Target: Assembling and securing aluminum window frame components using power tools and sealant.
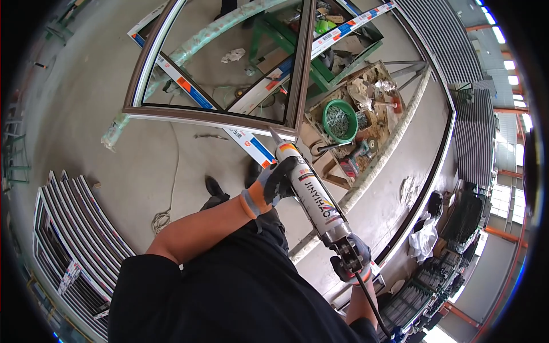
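White sealant cartridge (313, 193) in a caulking gun (336, 232), slanted from near right to far left. Gloved left hand (279, 182) curled around the cartridge's front; gloved right hand (361, 255) wrapped about the handle (345, 247). Nozzle (276, 138) just beside the brown window frame (200, 116), near right corner; contact indistinct.

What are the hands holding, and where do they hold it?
A caulking gun: the left hand holds its tube near the nozzle, the right hand its handle end.
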A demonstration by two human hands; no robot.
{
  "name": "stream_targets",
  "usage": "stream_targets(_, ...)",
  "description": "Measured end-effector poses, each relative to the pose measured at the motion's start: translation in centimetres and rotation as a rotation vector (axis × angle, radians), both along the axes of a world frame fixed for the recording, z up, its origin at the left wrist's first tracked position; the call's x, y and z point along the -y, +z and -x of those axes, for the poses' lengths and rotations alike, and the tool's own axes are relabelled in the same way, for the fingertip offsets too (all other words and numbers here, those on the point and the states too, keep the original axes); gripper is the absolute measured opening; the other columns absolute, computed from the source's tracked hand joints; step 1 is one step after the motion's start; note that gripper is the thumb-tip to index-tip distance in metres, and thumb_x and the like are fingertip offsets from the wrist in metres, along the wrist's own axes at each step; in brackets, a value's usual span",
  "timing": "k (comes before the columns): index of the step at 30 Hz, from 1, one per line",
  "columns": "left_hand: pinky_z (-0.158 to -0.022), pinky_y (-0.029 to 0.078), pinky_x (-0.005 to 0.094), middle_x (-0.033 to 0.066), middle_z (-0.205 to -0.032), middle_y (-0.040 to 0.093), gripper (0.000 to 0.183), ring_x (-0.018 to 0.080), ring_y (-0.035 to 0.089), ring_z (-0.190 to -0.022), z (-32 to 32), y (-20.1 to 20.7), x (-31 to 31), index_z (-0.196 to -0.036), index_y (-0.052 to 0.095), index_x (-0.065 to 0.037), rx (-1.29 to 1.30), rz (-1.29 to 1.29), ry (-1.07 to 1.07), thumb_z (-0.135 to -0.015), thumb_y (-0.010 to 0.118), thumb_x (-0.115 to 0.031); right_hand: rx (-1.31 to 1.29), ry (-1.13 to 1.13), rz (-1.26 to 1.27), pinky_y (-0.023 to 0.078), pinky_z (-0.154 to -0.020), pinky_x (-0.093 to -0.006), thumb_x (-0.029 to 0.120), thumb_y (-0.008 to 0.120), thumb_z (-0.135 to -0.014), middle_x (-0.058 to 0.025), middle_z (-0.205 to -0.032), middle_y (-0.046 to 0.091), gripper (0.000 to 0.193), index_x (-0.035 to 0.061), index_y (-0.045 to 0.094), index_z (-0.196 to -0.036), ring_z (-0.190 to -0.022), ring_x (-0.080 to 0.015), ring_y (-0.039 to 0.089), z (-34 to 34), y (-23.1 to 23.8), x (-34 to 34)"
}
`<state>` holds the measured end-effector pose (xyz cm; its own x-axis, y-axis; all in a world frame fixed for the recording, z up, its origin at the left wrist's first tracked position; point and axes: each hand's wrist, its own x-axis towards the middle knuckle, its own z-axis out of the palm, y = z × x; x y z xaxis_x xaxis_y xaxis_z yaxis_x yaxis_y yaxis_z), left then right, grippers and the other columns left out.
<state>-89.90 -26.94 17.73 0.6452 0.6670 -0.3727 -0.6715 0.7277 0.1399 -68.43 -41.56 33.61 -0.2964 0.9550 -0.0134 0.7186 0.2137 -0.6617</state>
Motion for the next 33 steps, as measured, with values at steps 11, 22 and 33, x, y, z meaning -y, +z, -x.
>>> stream_targets(11, -0.094, 0.052, 0.0408, 0.0114, -0.106, 0.065, 0.035, 0.0261, 0.064, -0.102, 11.0, 0.0, 1.2, -0.121, 0.054, -0.006, 0.153, -0.07, 0.244, -0.093, 0.06, -0.026, -0.167, 0.203, -0.012, 0.053, -0.078, -0.0419, 0.009, 0.07, -0.063, -0.0173, -0.092, 0.066, 0.034, 0.003, 0.06, -0.095, -0.084, -0.0375, 0.066, 9.2, -0.1, -2.1)
stream_targets(22, -0.091, 0.053, 0.039, 0.0105, -0.108, 0.066, 0.039, 0.0242, 0.065, -0.099, 26.6, -0.2, 2.1, -0.125, 0.054, -0.009, 0.132, -0.273, 0.612, -0.096, 0.056, -0.035, -0.276, 0.4, 0.085, 0.05, -0.08, -0.0395, 0.023, 0.074, -0.07, -0.0149, -0.097, 0.063, 0.041, 0.003, 0.061, -0.103, -0.087, -0.0343, 0.063, 24.0, 0.1, -4.5)
stream_targets(33, -0.076, 0.057, 0.0371, 0.0071, -0.093, 0.068, 0.032, 0.0213, 0.067, -0.081, 38.3, 0.4, 1.6, -0.104, 0.062, -0.011, 0.014, -0.24, 0.747, -0.093, 0.06, -0.041, -0.361, 0.386, 0.005, 0.049, -0.072, -0.0361, 0.003, 0.06, -0.073, -0.0102, -0.082, 0.061, 0.026, 0.0034, 0.059, -0.1, -0.076, -0.0289, 0.06, 35.2, -1.3, -4.4)
